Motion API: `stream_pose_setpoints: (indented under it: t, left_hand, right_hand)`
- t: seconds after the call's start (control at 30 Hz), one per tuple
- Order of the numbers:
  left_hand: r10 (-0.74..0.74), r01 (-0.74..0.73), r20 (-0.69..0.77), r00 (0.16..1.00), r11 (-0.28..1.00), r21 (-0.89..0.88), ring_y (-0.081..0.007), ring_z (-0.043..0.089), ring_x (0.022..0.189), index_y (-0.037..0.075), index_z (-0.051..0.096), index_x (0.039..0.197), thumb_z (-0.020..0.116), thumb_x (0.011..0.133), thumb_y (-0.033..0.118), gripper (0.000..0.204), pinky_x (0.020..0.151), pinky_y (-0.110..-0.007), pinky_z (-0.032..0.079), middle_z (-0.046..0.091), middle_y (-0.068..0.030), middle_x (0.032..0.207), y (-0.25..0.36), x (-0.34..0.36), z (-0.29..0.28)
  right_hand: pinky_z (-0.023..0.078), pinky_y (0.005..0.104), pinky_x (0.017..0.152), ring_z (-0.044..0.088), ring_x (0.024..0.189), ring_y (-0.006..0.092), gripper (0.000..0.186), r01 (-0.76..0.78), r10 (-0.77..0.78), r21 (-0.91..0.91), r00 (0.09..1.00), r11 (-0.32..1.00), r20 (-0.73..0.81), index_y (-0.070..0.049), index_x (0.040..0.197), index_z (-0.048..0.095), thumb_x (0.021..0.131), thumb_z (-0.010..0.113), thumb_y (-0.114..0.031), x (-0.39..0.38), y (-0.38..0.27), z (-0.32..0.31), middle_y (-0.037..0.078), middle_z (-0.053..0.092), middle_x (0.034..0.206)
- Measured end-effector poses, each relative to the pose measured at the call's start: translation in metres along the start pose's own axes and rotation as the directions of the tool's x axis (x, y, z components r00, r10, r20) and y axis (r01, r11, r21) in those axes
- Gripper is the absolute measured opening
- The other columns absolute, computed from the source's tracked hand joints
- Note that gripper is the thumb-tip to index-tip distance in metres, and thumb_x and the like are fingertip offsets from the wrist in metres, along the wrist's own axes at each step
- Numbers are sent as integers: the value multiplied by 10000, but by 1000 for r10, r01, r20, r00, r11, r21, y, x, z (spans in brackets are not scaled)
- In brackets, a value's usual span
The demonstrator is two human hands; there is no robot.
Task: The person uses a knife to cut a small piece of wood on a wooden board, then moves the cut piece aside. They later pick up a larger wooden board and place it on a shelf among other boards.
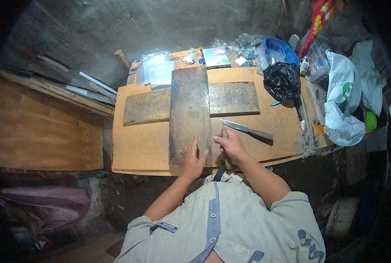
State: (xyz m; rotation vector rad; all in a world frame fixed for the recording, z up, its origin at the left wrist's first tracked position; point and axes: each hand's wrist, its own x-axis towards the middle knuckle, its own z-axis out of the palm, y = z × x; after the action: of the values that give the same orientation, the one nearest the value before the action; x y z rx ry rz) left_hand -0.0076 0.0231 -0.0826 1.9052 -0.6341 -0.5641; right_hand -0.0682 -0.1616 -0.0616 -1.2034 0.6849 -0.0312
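Observation:
A long dark wooden board lies lengthwise on the table in front of me, across a second worn board whose left end and right end show on either side. My left hand rests at the near end of the long board, fingers stretched and thumb apart, holding nothing. Beside that board's right edge, my right hand is closed round a slim wooden-handled tool; its thin tip points away from me and its kind is unclear. A knife with a dark wooden handle lies just beyond my right hand.
Clear plastic sleeves and a flat box lie at the table's back. Toward the right are a black plastic bag, a blue basin and white bags. A wooden panel stands left of the table.

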Motion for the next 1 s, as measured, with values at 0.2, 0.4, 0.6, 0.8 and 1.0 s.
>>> stream_pose_setpoints:
  t: [0.2, 0.4, 0.6, 0.8, 1.0]
  left_hand:
    - [-126, 290, 277, 953, 651, -702, -215, 565, 1243, 24, 370, 1516, 555, 1043, 350, 603, 1108, -378, 400, 556, -144, 1390, 63, 4, -24]
    - [-35, 299, 344, 938, 581, -757, -142, 679, 924, -10, 629, 1141, 665, 987, 167, 237, 807, -290, 549, 697, -75, 1002, 121, -20, -31]
    - [-110, 245, 247, 963, 741, -625, -109, 687, 759, 11, 669, 998, 674, 976, 122, 113, 661, -248, 526, 710, -51, 852, 142, -34, -34]
    - [-156, 213, 146, 977, 779, -590, -139, 707, 705, 16, 647, 939, 674, 974, 135, 127, 569, -240, 511, 705, -72, 777, 156, -40, -28]
    - [-82, 128, 104, 991, 784, -607, -91, 697, 737, 23, 683, 1004, 643, 1003, 156, 139, 604, -225, 515, 734, -54, 828, 148, -39, -26]
  right_hand:
    - [421, 221, 471, 506, 530, 46, 180, -16, -1, 78, 979, 997, 206, -75, 1008, 582, 922, 712, -165, -65, -75, -9, -28, 576, 763]
    - [412, 207, 482, 512, 541, 40, 133, 36, -43, 28, 955, 999, 294, -63, 912, 620, 917, 722, -148, -105, -108, -6, -18, 610, 715]
    - [406, 203, 504, 523, 578, 37, 133, 41, -28, -29, 935, 999, 354, -61, 928, 629, 922, 721, -156, -116, -114, -15, -19, 618, 743]
    - [412, 205, 508, 522, 585, 38, 129, 58, -41, -33, 923, 998, 384, -50, 920, 640, 924, 721, -150, -115, -118, -23, -12, 624, 762]
    - [432, 207, 501, 534, 583, 28, 161, 87, -57, -53, 906, 995, 418, -56, 933, 651, 935, 724, -199, -106, -122, -26, -43, 610, 740]
